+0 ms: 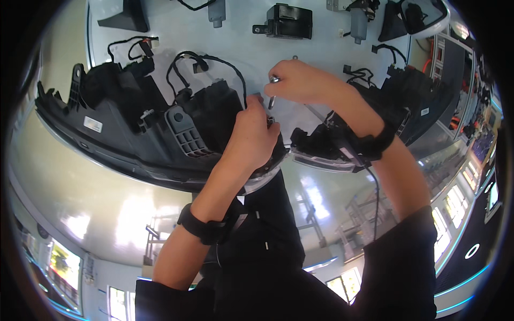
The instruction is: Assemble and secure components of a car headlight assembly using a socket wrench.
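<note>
A large black car headlight [120, 131] lies back side up along the near edge of the table, wires looping from its housing. My left hand [250, 134] is at the headlight's right end, fingers curled around a small part they mostly hide; a bit of metal shows by the thumb. Just above and to the right, my right hand [300, 81] is closed around a shiny metal hand tool [273, 100]. Its rounded end shows at the fist and its short shaft points down toward my left fingers. Whether the tool touches anything there, I cannot tell.
A second black headlight [415, 101] lies to the right, partly under my right forearm. Across the pale table [225, 45] sit a black box-shaped module [289, 21], grey cylindrical parts [358, 24] and a car mirror [423, 16]. A thin cable [376, 198] hangs by my right arm.
</note>
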Demonstrator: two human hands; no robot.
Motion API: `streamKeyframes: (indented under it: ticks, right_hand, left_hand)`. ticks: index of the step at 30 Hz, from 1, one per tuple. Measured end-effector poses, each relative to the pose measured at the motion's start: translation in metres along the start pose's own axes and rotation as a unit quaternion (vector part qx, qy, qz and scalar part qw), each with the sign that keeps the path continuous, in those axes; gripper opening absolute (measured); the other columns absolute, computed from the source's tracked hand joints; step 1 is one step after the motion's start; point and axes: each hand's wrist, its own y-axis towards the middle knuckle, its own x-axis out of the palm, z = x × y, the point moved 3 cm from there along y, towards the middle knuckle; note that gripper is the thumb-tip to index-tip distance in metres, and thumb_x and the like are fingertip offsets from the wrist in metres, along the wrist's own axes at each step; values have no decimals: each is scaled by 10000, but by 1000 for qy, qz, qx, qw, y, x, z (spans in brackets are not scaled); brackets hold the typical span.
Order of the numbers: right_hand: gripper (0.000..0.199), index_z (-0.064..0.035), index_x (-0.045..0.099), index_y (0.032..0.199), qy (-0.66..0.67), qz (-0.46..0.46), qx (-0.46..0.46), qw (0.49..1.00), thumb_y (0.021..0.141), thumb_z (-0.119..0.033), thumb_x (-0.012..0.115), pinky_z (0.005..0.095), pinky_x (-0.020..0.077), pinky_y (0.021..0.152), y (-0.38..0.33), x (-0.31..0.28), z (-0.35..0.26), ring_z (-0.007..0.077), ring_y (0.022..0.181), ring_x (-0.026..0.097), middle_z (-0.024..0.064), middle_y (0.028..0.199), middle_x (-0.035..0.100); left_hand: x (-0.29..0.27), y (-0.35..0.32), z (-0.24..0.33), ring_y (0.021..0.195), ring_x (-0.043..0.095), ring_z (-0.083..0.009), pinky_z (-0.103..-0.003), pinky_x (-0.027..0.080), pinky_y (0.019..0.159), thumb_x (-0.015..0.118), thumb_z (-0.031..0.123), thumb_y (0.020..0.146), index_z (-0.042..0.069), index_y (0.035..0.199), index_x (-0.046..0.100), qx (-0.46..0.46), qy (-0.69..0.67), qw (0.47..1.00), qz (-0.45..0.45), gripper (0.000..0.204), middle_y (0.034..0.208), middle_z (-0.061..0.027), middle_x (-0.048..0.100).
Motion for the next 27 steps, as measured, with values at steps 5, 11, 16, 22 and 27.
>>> streamKeyframes:
  ticks: [5,11,16,22,27]
  right_hand:
    - [409,30,628,916,-71,-74,-36,994,740,-336,579,377,467,669,20,24,7,298,748,595,209,845,609]
    - [392,34,625,931,-26,-178,-75,981,761,-312,550,381,462,656,30,24,11,290,729,598,180,779,619]
    - [378,34,622,918,-58,-218,-134,965,765,-302,541,375,456,598,35,27,7,265,657,586,150,722,608]
    - [321,17,588,709,-138,-307,-61,940,746,-297,531,326,399,468,45,26,0,209,497,501,93,584,536]
    - [251,-10,520,612,-143,-364,-13,920,728,-233,515,332,364,440,45,24,-18,178,439,451,68,526,472]
  left_hand:
    - [11,-1,4,723,633,-335,-359,491,633,634,-12,711,-87,1056,423,-49,93,992,74,411,774,-214,618]
    - [6,-1,10,722,643,-320,-352,499,642,639,-40,689,-79,1061,449,-64,72,991,98,419,768,-195,631]
    - [13,-5,13,732,657,-292,-329,514,660,643,-46,685,-66,1110,431,-75,64,987,125,476,772,-183,635]
    - [12,-3,13,721,665,-271,-309,517,635,656,-56,673,-71,1140,380,-88,53,984,147,542,755,-180,635]
    - [11,-5,13,706,661,-272,-312,512,632,670,-56,659,-80,1102,415,-91,75,979,169,512,740,-166,636]
